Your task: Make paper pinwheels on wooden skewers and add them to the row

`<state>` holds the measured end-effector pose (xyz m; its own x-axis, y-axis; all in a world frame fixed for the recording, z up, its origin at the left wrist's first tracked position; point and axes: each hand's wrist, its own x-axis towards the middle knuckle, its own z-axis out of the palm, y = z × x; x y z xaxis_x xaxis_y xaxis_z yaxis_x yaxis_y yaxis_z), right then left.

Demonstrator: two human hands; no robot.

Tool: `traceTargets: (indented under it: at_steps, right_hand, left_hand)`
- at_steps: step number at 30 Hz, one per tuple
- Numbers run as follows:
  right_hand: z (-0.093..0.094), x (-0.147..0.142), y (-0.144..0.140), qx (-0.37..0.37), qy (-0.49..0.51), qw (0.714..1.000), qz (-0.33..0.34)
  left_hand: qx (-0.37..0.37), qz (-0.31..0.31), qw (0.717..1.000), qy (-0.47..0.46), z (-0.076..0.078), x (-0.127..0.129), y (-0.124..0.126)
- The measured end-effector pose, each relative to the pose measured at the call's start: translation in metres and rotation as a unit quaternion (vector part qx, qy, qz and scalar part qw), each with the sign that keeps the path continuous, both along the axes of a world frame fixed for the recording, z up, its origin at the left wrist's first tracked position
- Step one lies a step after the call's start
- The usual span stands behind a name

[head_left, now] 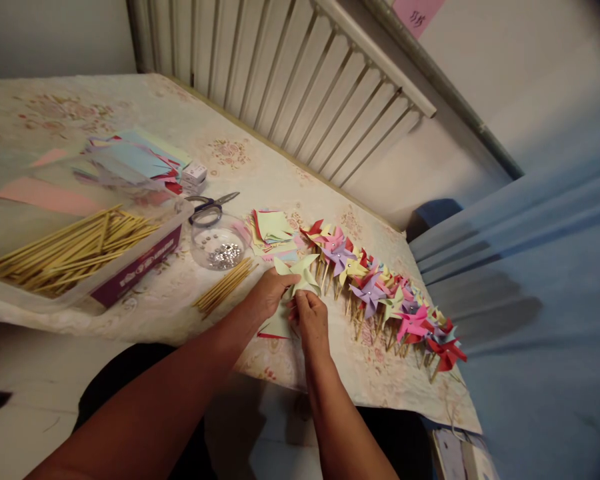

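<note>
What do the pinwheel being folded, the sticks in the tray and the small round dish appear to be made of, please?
The pale green pinwheel, pinched by the left hand and right hand, looks like thin matte paper with creased points. The sticks look like bare wood or bamboo, pale yellow. The round dish seems clear plastic; its contents show through.

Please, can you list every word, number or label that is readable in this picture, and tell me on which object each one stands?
None can be read with certainty.
Pink note on the wall: handwritten marks, perhaps digits, too blurred to read.
Plastic box of sticks: white print on its dark red side label, too small and blurred to read.
Small white box beside the coloured paper: faint print, unreadable.
The green paper pinwheel held by both hands carries no text.
</note>
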<state>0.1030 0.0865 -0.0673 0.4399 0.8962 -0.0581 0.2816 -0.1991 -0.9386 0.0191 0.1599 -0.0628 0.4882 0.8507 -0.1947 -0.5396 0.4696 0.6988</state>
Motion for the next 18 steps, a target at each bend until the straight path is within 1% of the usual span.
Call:
traceTargets:
  at_steps: [6, 10, 16, 18]
  right_hand:
    - [-0.0051, 0.0013, 0.0013, 0.007, 0.018, 1.000, -0.004]
    - [-0.0074, 0.0026, -0.0002, 0.009, 0.029, 1.000, -0.009]
    - [-0.0083, 0.0052, 0.0004, 0.018, 0.031, 0.999, -0.014]
    - [-0.0082, 0.0055, -0.0002, 0.018, 0.029, 0.999, -0.012]
  left_hand:
    - [0.008, -0.010, 1.000, -0.009, -0.0059, 0.0011, 0.0010]
    - [0.011, -0.011, 1.000, -0.008, -0.0060, 0.0009, 0.0006]
    - [0.020, -0.049, 0.998, -0.020, -0.0046, 0.0010, -0.0016]
    - [0.022, -0.051, 0.998, -0.025, -0.0052, 0.0012, -0.0012]
